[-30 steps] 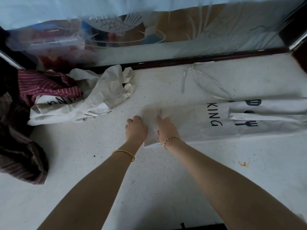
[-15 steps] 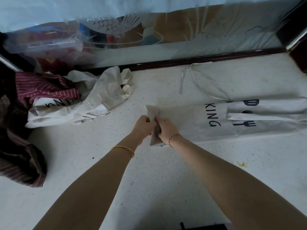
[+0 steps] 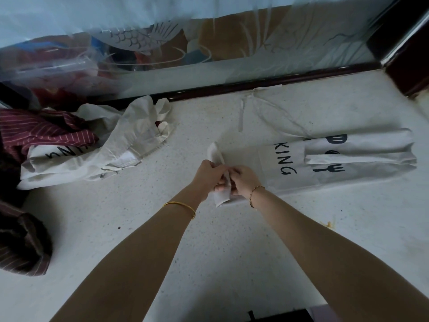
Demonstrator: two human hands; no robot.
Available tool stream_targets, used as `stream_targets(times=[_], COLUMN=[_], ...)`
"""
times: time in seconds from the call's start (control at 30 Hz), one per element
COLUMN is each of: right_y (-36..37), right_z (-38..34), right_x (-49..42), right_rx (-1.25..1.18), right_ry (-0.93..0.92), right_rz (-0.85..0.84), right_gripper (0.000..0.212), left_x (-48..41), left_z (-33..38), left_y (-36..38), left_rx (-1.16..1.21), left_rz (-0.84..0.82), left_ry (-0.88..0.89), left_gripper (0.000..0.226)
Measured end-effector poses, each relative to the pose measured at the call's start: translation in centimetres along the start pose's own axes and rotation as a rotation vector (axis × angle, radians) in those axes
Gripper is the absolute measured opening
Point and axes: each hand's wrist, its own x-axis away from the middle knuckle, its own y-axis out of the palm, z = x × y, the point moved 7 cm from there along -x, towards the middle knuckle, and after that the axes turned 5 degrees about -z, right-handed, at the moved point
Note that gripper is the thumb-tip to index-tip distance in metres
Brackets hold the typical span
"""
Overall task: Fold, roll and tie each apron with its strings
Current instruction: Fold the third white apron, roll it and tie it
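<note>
A cream apron (image 3: pixel 325 168) printed with "KING" and a fork lies folded into a long strip across the white floor (image 3: pixel 232 252). Its left end is curled up off the floor into a small roll. My left hand (image 3: pixel 209 175) and my right hand (image 3: pixel 243 180) both grip that rolled end, fingers curled round the cloth. The apron's thin strings (image 3: pixel 262 110) trail loose on the floor behind it, toward the glass.
A crumpled cream apron (image 3: pixel 111 149) lies at the left, with maroon striped cloth (image 3: pixel 39 133) beside it and more striped cloth (image 3: pixel 21 247) at the lower left. An etched glass panel (image 3: pixel 209 43) with a dark frame runs along the back.
Both hands lay flat on the apron's left end; they have since lifted that end, curled round it and begun rolling it toward the right.
</note>
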Motion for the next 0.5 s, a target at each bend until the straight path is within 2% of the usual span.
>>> stream_targets(times=[0.13, 0.17, 0.23, 0.27, 0.33, 0.4, 0.5], right_y=[-1.6, -1.8, -1.9, -2.0, -2.4, -2.4, -2.0], right_z=[-0.2, -0.4, -0.4, -0.2, -0.2, -0.4, -0.3], right_x=[0.0, 0.2, 0.6, 0.7, 0.9, 1.2, 1.3], right_rx=[0.092, 0.141, 0.234, 0.284, 0.383, 0.490, 0.683], right_ry=[-0.045, -0.069, -0.077, -0.074, -0.095, -0.127, -0.141], right_rz=[0.102, 0.113, 0.125, 0.140, 0.200, 0.249, 0.246], right_gripper=[0.040, 0.039, 0.016, 0.019, 0.027, 0.023, 0.027], left_x=[-0.3, -0.2, -0.2, -0.1, 0.1, 0.2, 0.4], left_z=[0.1, 0.2, 0.1, 0.2, 0.3, 0.5, -0.2], left_y=[1.0, 1.2, 1.5, 1.6, 1.1, 0.3, -0.2], left_rx=[-0.038, -0.041, -0.042, -0.052, -0.183, -0.386, -0.589], left_rz=[-0.026, -0.034, -0.042, -0.033, 0.053, 0.172, 0.237], left_ry=[-0.012, -0.005, 0.021, 0.040, 0.100, 0.166, 0.151], left_gripper=[0.016, 0.019, 0.024, 0.025, 0.027, 0.033, 0.043])
